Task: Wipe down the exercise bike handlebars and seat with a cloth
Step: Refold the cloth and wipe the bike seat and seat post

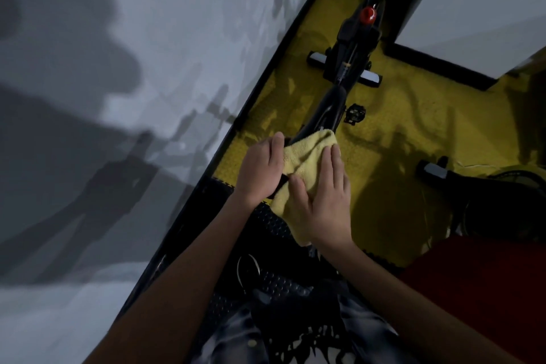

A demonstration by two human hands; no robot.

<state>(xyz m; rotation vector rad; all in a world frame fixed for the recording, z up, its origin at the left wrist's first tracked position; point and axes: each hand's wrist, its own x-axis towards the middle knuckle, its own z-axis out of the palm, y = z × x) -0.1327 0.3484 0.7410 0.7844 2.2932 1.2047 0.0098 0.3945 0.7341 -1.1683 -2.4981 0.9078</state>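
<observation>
- Pressing a soft yellow terry cloth (304,162) onto the black padded bike seat (320,115), the right hand (325,201) lies flat, fingers straight on top of the fabric.
- The left hand (261,170) steadies the seat's left edge; its fingers curl over that side, apparently gripping it.
- Most of the seat is hidden under the cloth, near the middle of the view above the yellow textured floor mat (399,127).
- Risk: the loose near corner hangs free, so a long stroke could bunch the cloth and miss the far nose.
- Handlebars look untouched.
</observation>
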